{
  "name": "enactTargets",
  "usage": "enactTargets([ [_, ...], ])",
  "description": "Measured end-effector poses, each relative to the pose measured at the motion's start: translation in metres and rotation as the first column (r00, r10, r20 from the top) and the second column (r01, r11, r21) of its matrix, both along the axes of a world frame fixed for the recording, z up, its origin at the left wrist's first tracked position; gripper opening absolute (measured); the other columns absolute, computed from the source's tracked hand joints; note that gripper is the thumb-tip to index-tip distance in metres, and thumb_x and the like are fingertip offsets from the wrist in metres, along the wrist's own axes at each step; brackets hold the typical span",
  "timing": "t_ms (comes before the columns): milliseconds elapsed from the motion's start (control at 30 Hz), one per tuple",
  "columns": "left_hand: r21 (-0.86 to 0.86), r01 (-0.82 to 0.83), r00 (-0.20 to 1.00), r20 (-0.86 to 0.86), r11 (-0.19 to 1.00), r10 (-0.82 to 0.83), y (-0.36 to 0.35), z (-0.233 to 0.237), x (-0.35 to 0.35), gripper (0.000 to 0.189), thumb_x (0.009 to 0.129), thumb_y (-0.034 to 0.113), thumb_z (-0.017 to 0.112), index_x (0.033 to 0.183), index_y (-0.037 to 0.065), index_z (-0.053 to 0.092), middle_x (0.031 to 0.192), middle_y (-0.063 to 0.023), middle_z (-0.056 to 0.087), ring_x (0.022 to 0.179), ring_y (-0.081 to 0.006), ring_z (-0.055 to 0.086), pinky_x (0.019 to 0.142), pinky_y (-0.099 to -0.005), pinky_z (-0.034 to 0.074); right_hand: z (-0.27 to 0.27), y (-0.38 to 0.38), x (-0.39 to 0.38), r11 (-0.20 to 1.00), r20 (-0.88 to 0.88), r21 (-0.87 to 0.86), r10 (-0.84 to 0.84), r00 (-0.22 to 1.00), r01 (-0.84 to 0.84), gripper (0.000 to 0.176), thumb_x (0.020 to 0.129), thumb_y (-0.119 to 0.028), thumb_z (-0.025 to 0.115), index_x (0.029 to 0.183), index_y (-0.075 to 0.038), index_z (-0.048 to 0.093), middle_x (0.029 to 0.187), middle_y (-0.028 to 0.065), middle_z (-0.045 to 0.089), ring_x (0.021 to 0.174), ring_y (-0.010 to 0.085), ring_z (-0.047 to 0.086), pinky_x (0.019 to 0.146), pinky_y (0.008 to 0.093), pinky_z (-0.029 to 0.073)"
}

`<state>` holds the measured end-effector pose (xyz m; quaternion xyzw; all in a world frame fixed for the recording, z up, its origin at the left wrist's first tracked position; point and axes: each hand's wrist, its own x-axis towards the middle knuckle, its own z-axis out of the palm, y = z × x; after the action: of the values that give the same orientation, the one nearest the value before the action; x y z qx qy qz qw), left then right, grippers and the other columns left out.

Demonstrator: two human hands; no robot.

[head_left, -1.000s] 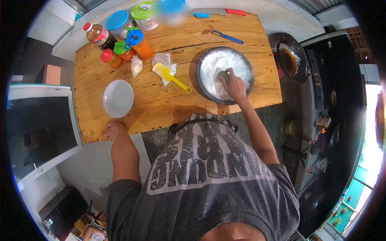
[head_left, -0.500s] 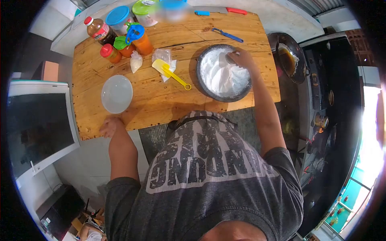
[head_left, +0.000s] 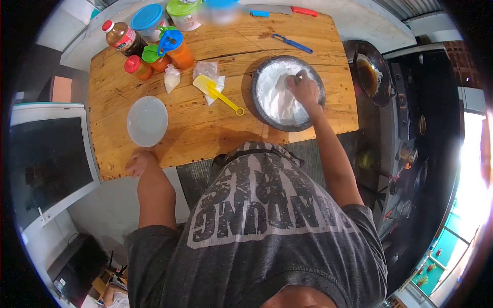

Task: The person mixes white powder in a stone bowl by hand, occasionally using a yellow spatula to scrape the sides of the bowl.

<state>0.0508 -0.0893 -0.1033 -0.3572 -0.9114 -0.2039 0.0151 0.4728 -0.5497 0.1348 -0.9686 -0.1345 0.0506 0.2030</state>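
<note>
My right hand (head_left: 305,92) is over a round dark-grey bowl (head_left: 255,105) that looks like stone. White powder (head_left: 275,97) fills it, pushed into ridges and a hollow. The fingers of this hand are closed around something small and dark, mostly hidden, down in the powder. My left hand (head_left: 137,163) rests on the table's front-left edge with its fingers loosely apart and nothing in them. Just beyond it sits a whitish bowl (head_left: 147,121). A yellow spatula (head_left: 220,96) lies between the two bowls, its blade on a clear plastic packet (head_left: 208,72).
Along the back of the wooden table (head_left: 205,128) stand a sauce bottle (head_left: 123,38), lidded tubs (head_left: 150,23) and orange-filled containers (head_left: 179,54). A small bag (head_left: 172,78), a blue peeler (head_left: 292,43) and a red-handled knife (head_left: 304,11) lie there too. A wok (head_left: 372,77) is at the right.
My right hand has moved toward me and slightly left within the bowl, shifting the powder. My left hand stays by the table edge.
</note>
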Motion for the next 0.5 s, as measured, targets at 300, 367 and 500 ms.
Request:
enactTargets([
  [300, -0.005, 0.013, 1.000, -0.023, 1.000, -0.013, 0.065, -0.130, -0.080, 0.052, 0.079, 0.041, 0.048, 0.121, 0.010, 0.040, 0.109, -0.0217, 0.043, 0.089, -0.0368, 0.056, 0.071, -0.0500, 0.043, 0.000, 0.002, -0.060, 1.000, 0.095, -0.010, 0.020, 0.995, -0.019, 0.038, 0.085, -0.044, 0.059, 0.110, -0.015, 0.054, 0.079, 0.0193, 0.066, 0.071, 0.0363, 0.066, 0.060, 0.0444, 0.051],
  [367, -0.006, 0.020, 0.999, -0.030, 1.000, -0.020, 0.054, -0.107, -0.063, 0.052, 0.079, 0.041, 0.048, 0.121, 0.010, 0.040, 0.109, -0.0217, 0.043, 0.089, -0.0368, 0.056, 0.071, -0.0499, 0.043, -0.006, 0.007, -0.069, 0.990, 0.105, -0.138, 0.021, 0.994, -0.007, 0.038, 0.085, -0.042, 0.059, 0.113, -0.016, 0.051, 0.079, 0.0208, 0.066, 0.072, 0.0380, 0.065, 0.059, 0.0464, 0.050],
  [500, -0.021, 0.026, 0.998, -0.061, 0.999, -0.028, -0.041, 0.104, 0.067, 0.052, 0.079, 0.041, 0.049, 0.120, 0.010, 0.040, 0.109, -0.0216, 0.043, 0.089, -0.0367, 0.056, 0.071, -0.0499, 0.043, -0.001, 0.013, -0.048, 0.995, 0.073, -0.102, 0.003, 0.997, 0.005, 0.038, 0.084, -0.040, 0.061, 0.113, -0.016, 0.052, 0.077, 0.0237, 0.064, 0.069, 0.0363, 0.066, 0.056, 0.0456, 0.050],
])
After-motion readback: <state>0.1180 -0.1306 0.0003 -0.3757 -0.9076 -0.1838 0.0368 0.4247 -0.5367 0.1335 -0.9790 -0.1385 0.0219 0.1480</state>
